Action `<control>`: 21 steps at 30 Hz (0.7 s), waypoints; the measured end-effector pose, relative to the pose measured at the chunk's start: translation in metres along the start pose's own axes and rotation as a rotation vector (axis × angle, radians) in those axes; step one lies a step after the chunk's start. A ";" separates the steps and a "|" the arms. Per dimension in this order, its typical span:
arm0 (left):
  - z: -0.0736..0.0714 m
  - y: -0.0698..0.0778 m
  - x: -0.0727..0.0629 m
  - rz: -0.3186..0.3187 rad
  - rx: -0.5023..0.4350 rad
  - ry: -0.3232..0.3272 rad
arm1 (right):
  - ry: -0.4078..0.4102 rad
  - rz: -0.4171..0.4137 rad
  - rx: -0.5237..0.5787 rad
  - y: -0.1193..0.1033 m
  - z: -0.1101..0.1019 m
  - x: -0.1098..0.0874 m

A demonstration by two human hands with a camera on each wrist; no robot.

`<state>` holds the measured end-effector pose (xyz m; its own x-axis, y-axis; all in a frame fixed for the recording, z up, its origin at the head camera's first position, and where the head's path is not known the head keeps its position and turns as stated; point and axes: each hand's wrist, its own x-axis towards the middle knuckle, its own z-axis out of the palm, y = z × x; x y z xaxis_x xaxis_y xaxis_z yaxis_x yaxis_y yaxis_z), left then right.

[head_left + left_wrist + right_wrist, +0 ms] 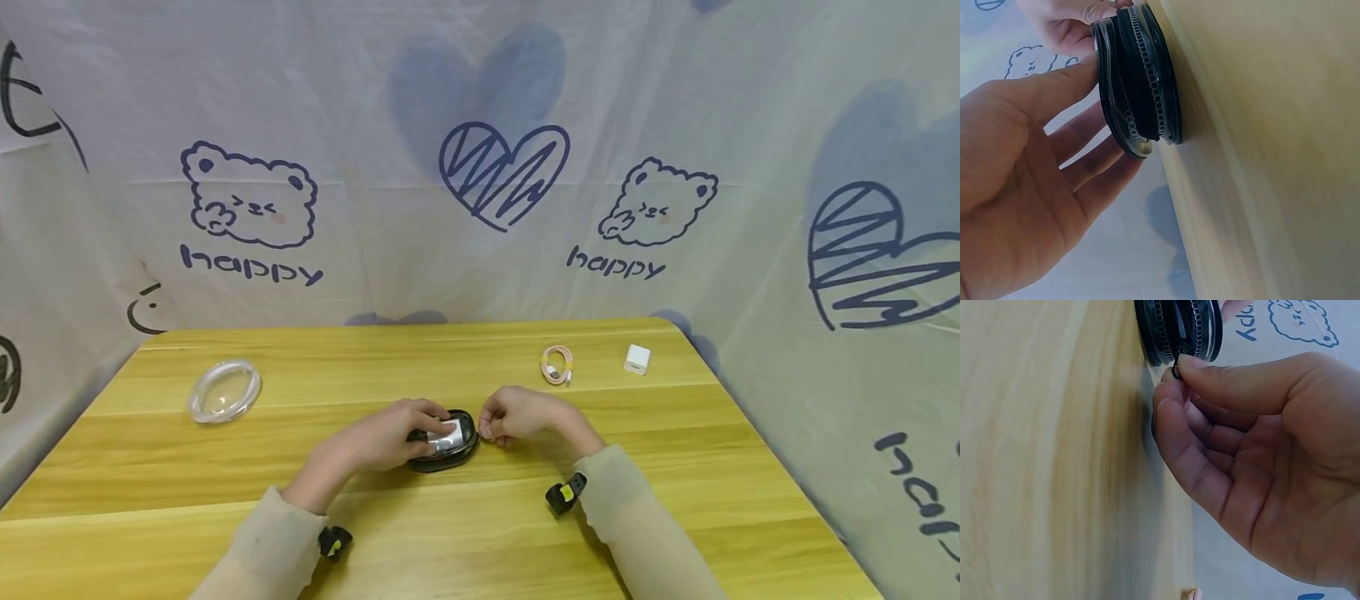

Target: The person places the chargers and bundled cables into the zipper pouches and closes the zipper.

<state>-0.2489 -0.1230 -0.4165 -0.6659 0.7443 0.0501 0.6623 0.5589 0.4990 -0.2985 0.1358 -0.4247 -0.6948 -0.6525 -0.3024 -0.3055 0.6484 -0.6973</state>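
A small oval black zip pouch [467, 435] with a see-through top and a silvery-white patch lies on the table in the head view. My left hand [386, 435] grips it from the left, thumb on the near side and fingers over the top and far side. Around its side, two rows of zipper-like trim [1149, 69] run with a black band between them. At the pouch's right end my right hand [519, 414] pinches a small black zipper pull [1176, 369] between thumb and forefinger, the other fingers curled in beneath.
Behind my right hand lie a coiled pink cable [546, 367] and a white charger block [637, 359]. A coil of clear tubing [251, 392] is at the far left of the wooden table [465, 542]. Printed cloth [375, 208] hangs behind and at both sides.
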 end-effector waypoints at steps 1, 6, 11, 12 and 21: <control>0.000 0.000 0.000 -0.006 -0.005 -0.002 | 0.006 0.000 -0.005 0.000 0.000 0.000; -0.003 0.000 -0.002 -0.039 -0.013 0.004 | 0.041 -0.010 -0.038 -0.002 0.000 0.002; -0.004 0.001 -0.003 -0.039 0.002 0.030 | 0.093 -0.012 -0.060 -0.002 0.003 0.005; -0.004 0.002 -0.003 -0.041 -0.002 0.031 | 0.100 -0.008 -0.059 -0.002 0.003 0.005; 0.000 0.001 0.001 0.003 0.004 0.015 | 0.121 -0.004 -0.035 -0.001 0.008 0.009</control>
<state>-0.2487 -0.1219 -0.4159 -0.6691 0.7403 0.0650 0.6658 0.5583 0.4949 -0.2995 0.1257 -0.4318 -0.7661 -0.6048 -0.2174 -0.3296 0.6601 -0.6750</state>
